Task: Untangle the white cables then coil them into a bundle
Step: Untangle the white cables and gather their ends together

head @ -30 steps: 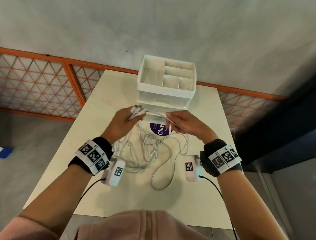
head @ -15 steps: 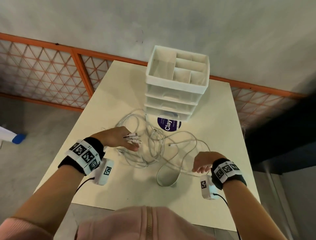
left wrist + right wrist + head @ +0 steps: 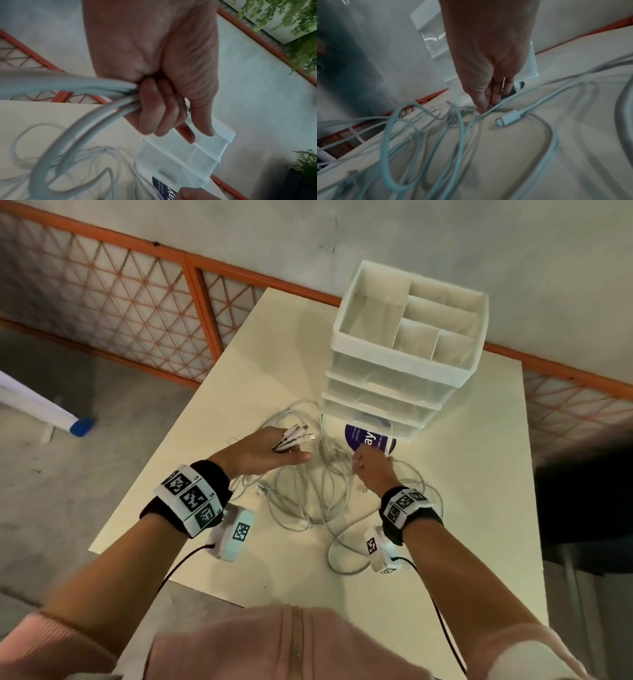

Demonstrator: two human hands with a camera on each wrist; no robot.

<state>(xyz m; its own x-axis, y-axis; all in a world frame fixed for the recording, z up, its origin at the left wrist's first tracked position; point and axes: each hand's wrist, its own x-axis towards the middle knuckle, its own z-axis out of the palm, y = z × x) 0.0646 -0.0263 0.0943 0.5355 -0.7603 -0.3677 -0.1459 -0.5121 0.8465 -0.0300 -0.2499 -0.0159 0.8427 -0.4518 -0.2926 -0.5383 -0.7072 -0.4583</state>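
A tangle of white cables (image 3: 308, 494) lies on the cream table (image 3: 462, 508) in front of a drawer unit. My left hand (image 3: 294, 446) hovers over the tangle's left side and grips several cable ends, whose connectors (image 3: 299, 435) stick out past the fingers. In the left wrist view the curled fingers (image 3: 154, 108) clamp the cable bundle (image 3: 85, 86). My right hand (image 3: 363, 463) reaches down into the tangle's far right part. Its thumb and fingertips (image 3: 481, 108) pinch one cable strand (image 3: 530, 97) at the table surface. A loose USB-C plug (image 3: 506, 119) lies just beside them.
A white drawer organiser (image 3: 407, 337) with an open divided top stands at the table's far side, and a round purple label (image 3: 368, 438) lies at its foot. One cable loop (image 3: 342, 559) trails toward the near edge. An orange lattice railing (image 3: 137, 313) runs behind the table.
My right hand has moved from the near right of the table forward into the tangle by the purple label. The left hand still holds the cable ends and has shifted slightly forward.
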